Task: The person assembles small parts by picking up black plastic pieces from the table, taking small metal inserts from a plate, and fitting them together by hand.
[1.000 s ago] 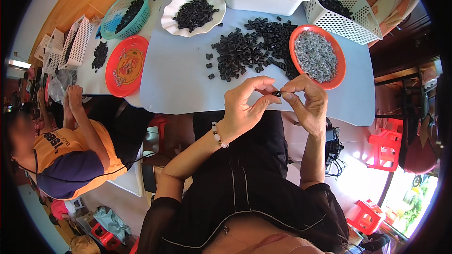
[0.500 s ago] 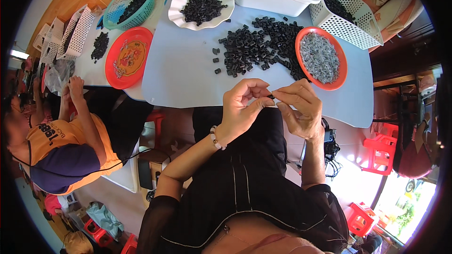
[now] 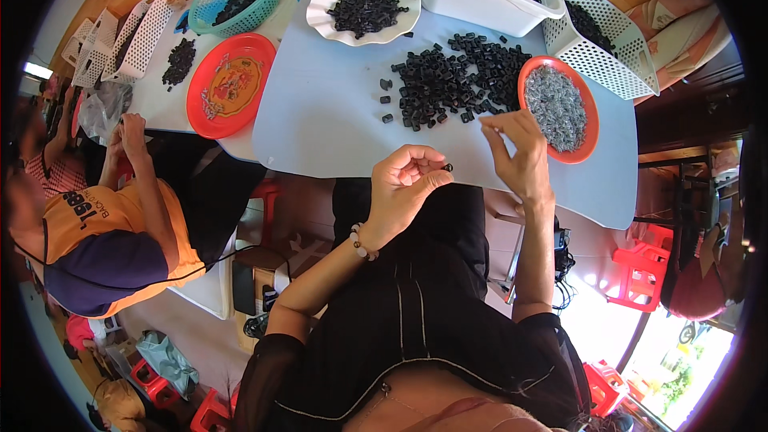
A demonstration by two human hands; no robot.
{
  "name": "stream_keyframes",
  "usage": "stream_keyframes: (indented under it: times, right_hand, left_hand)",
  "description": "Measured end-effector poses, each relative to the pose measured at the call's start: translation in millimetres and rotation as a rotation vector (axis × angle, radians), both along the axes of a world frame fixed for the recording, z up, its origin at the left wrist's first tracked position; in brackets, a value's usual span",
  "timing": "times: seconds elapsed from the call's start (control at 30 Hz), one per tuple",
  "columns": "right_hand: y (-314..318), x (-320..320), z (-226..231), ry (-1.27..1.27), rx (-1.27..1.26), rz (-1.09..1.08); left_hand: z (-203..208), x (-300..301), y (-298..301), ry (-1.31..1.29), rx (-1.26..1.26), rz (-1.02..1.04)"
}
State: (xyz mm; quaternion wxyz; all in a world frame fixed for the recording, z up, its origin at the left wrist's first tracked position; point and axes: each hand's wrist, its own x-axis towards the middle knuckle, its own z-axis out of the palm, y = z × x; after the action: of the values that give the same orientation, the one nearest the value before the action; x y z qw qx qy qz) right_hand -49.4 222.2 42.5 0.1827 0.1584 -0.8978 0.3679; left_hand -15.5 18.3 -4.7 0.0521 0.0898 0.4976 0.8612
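My left hand [image 3: 404,192] holds a small black plastic piece [image 3: 447,166] pinched between thumb and fingertips, just off the table's near edge. Apart from it, my right hand [image 3: 524,158] hovers over the near side of the table, thumb and forefinger extended with nothing visible between them. Just beyond its fingertips lies a loose pile of small black plastic pieces [image 3: 440,84]. Beside the right hand sits an orange plate [image 3: 593,124] heaped with small clear plastic parts [image 3: 556,108].
Farther back stand a white scalloped plate [image 3: 318,12], a white tub [image 3: 488,6] and a white perforated basket [image 3: 596,50], all holding black pieces. To the left are a red tray [image 3: 200,108] and a green basket [image 3: 272,2]. A person in an orange-and-navy top [image 3: 120,232] works there.
My right hand has let go of the black piece and moved away, up and right toward the pile. The left hand keeps its pinch on the piece. The whole view has shifted slightly.
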Motion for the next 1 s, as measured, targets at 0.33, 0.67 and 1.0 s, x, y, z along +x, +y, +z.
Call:
stream_keyframes:
  times: [0.33, 0.67, 1.0]
  right_hand:
    - [4.9, -46.3, -19.7, 0.156, 0.3, 0.052]
    - [7.3, -41.8, -19.2, -0.058, -0.125, -0.005]
    - [3.9, 17.0, -28.3, -0.556, -1.134, 0.255]
  left_hand:
    - [-6.4, 2.3, -2.6, -0.02, -0.03, 0.004]
    - [-7.9, -2.6, -2.8, -0.027, -0.032, -0.008]
    - [7.2, -6.4, 5.5, 0.062, -0.042, 0.028]
